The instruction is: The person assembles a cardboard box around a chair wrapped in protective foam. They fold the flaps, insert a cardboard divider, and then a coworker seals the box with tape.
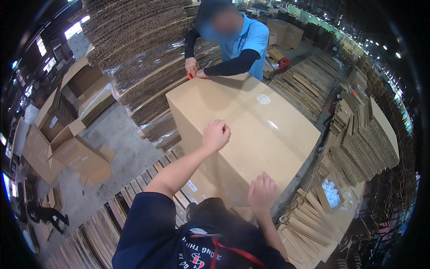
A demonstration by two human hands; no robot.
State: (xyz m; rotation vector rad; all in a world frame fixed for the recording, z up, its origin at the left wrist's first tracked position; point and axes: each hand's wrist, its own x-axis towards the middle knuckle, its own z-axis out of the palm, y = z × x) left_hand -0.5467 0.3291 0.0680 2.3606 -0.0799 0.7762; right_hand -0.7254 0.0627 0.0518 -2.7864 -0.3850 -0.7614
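Note:
A large brown cardboard box (242,130) stands in front of me, its closed top crossed by a glossy strip of clear tape (271,124). My left hand (217,134) is curled into a fist over the top, close to its left edge; whatever its fingers may enclose is hidden. Against the near edge, my right hand (263,193) rests with its fingers stretched out on the cardboard. A round whitish sticker (263,99) is on the far part of the top. Across the box, a co-worker in a light blue shirt (256,40) has both hands at the far left corner, with a small orange tool (191,75).
Tall stacks of flat cardboard (143,49) rise behind the box. Opened cartons (80,152) lie on the floor at left. Wooden slats (103,228) run below the box. More cardboard sheets (358,143) and a small carton with white contents (330,193) are at right.

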